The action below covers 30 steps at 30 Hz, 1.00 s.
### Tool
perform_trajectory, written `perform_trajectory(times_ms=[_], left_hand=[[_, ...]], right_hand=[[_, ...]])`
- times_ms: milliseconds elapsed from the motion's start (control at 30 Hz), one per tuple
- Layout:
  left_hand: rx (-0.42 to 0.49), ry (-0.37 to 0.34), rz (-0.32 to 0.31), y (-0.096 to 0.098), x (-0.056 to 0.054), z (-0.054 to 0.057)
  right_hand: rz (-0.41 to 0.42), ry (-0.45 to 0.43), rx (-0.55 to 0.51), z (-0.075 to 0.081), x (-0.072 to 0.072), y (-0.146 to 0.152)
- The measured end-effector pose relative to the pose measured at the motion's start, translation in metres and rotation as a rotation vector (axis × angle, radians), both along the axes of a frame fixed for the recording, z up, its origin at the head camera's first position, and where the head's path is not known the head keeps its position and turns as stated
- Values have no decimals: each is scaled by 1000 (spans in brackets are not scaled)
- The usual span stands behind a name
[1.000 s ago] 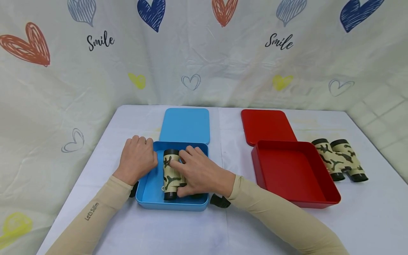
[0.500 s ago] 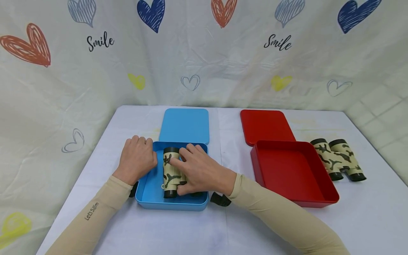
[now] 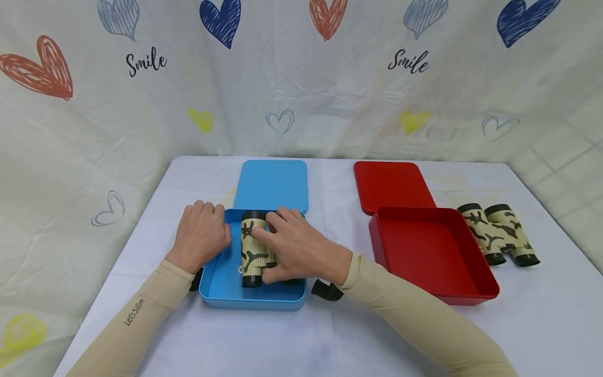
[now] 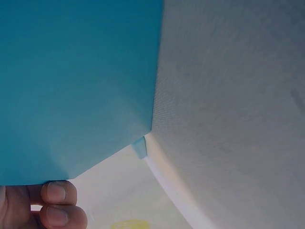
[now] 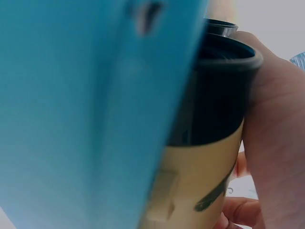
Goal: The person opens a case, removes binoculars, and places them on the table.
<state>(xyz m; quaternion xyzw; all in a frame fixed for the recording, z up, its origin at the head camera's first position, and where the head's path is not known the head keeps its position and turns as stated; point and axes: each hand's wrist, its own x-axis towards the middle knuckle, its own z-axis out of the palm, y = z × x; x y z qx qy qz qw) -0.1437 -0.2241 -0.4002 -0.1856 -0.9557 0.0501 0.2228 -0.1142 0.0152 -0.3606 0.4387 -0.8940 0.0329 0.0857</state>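
Camouflage binoculars [image 3: 253, 243] are in the blue box [image 3: 221, 285], with their black-ended tubes running front to back. My right hand [image 3: 301, 247] grips them from the right and hides most of the right tube. In the right wrist view, the blue box wall [image 5: 86, 119] covers part of the binoculars [image 5: 200, 176], and fingers curl around their far side. My left hand [image 3: 200, 230] holds the box's left rim with curled fingers. The left wrist view has its fingertips [image 4: 56, 192] at the edge of the blue box wall [image 4: 76, 86].
Behind the blue box lies a flat blue lid [image 3: 272, 186]. A red box [image 3: 428, 251] stands to the right, with a red lid [image 3: 393, 186] behind it. Beside its right wall lie second camouflage binoculars [image 3: 501, 235]. White cloth [image 3: 264, 345] covers the table.
The binoculars in my right hand have shifted slightly toward the blue box's far wall. My left hand has kept its hold on the rim. The head view has drifted a little.
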Motion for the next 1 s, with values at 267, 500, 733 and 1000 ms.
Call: perform_trajectory(times_ms=[267,500,733,1000], left_hand=[[8,-6,9,-1,-2,-1],[8,-43,29,0,0,-2],[-5,-32,23,1,1,-1],[9,4,4,1,0,-3]], right_hand=[[-2,11,-11,6,-1,4],[-18,20,-31,12,0,9],[-30,40,-45,19,0,16],[-44,52,-60,22,0,24]])
